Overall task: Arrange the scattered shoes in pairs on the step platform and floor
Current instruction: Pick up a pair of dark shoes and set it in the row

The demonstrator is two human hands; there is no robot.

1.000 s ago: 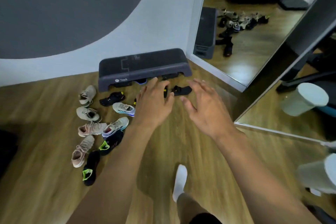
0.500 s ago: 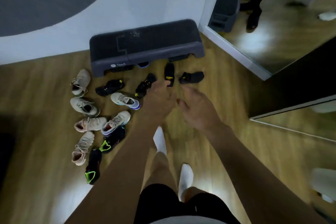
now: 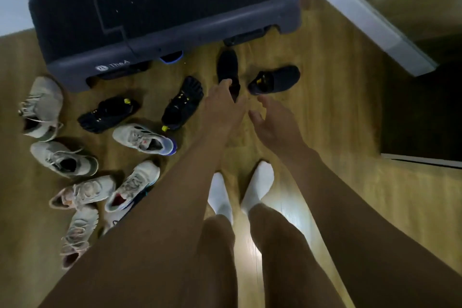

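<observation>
Below step platform (image 3: 162, 10) front edge, on floor (image 3: 332, 137): our left hand (image 3: 221, 105) wide over black shoe (image 3: 227, 65); right hand (image 3: 272, 122) wide, empty, near second black shoe (image 3: 280, 79). Risk: we mismatch them with lookalike toe shoes (image 3: 181, 104).

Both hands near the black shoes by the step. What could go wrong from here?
1. Four black shoes lie close together; left hand and right hand may grab a mismatched pair.
2. The blue-soled shoe sits mostly under the step platform, easily missed.
</observation>
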